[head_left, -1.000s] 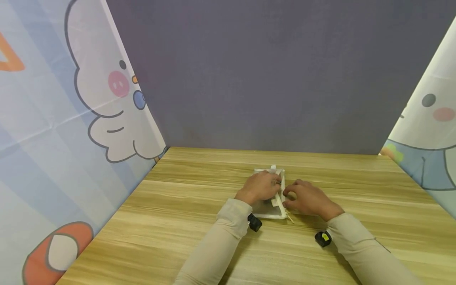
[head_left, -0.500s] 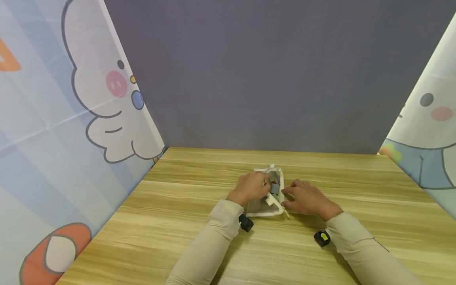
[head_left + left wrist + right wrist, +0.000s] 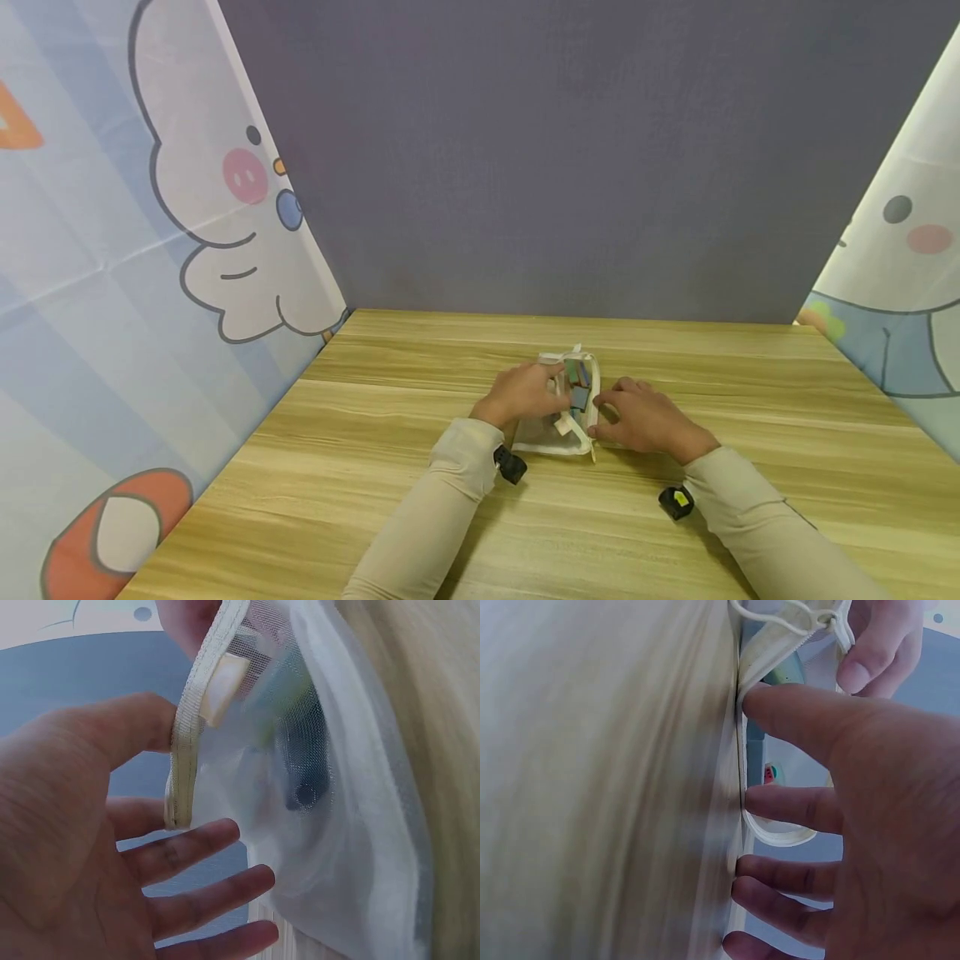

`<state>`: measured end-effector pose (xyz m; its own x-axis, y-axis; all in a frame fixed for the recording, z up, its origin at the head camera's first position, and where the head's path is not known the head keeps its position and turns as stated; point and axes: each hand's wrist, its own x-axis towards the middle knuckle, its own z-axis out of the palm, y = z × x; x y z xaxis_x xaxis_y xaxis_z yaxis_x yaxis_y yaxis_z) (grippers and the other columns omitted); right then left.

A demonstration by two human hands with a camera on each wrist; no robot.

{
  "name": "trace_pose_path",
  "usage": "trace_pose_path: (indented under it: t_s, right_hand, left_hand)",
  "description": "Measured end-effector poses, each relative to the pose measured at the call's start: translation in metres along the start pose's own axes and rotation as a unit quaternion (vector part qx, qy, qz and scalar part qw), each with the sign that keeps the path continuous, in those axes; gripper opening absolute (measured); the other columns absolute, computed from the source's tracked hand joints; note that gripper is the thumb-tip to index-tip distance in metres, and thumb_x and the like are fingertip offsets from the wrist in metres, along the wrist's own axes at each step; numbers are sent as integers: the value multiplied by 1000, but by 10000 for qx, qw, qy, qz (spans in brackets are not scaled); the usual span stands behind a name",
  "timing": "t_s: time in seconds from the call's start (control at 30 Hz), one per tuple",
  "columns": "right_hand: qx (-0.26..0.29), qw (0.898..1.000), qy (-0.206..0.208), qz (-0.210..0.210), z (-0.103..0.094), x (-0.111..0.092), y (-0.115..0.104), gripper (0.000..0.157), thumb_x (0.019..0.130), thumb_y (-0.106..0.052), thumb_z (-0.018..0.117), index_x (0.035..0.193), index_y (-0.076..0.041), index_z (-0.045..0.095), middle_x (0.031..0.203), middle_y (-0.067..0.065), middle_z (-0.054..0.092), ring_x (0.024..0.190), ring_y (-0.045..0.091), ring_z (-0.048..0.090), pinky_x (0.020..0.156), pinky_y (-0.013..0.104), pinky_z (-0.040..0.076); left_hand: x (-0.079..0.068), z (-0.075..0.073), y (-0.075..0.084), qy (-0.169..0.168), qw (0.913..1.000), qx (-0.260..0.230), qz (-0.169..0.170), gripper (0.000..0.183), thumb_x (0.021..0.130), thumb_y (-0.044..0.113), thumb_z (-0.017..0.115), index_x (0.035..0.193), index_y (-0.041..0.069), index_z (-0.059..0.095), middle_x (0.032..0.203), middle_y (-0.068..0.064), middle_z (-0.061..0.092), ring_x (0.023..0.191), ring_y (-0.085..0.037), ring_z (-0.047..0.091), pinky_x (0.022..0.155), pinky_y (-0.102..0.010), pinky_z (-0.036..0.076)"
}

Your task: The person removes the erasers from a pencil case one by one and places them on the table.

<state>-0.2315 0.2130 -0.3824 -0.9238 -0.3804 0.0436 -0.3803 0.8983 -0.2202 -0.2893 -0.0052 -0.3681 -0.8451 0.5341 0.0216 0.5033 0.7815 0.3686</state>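
Observation:
A white mesh zip pouch [image 3: 551,449] lies on the table with its mouth gaping. My left hand [image 3: 521,392] pinches one zipped edge of the mouth between thumb and index finger; the other fingers spread over the mesh in the left wrist view. Fingertips of my right hand [image 3: 648,421], spread apart, press the opposite edge near the tabletop. Inside the pouch show a grey-blue block [image 3: 580,398], a green piece [image 3: 572,371] and a small piece with a red print [image 3: 769,775]. A dark blue object [image 3: 304,765] shows blurred through the mesh.
The wood-grain table [image 3: 375,400] runs back to a dark grey panel [image 3: 570,167]. Printed cartoon cloths [image 3: 97,275] hang at both sides. A thin cord [image 3: 769,613] trails from the zip. Black cameras [image 3: 510,465] sit on both wrists.
My left hand has moved left, drawing the pouch's upper edge with it. The mouth has widened and the pieces inside have come into view. My right hand has stayed nearly in place.

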Motion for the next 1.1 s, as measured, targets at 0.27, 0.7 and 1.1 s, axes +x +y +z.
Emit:
trace_pose_path:
  t_s: [0.27, 0.7, 1.1]
  right_hand:
    - [-49, 9999, -122, 68, 1, 0, 1, 71, 91, -57, 67, 139, -6, 59, 132, 21, 53, 120, 44, 49, 91, 66, 43]
    - [-212, 9997, -139, 32, 1, 0, 1, 69, 91, -56, 66, 137, -4, 62, 127, 18, 54, 114, 39, 52, 86, 63, 46]
    - [22, 9996, -290, -1, -1, 1, 5, 68, 91, -52, 68, 140, -5, 59, 132, 19, 51, 116, 39, 49, 90, 63, 43]
  left_hand:
    - [-2, 0, -4, -273, 9993, -222, 90, 71, 93, 39, 66, 157, 23, 38, 148, 1, 52, 110, -17, 62, 76, -35, 49]
    - [-4, 1, -9, -415, 9963, -740, 135, 81, 91, 29, 71, 160, 26, 30, 156, 0, 41, 132, -22, 50, 87, -36, 49]
    - [-6, 2, -16, -254, 9978, -491, 361, 80, 90, 43, 72, 158, 38, 30, 159, -6, 35, 140, -28, 41, 104, -52, 43]
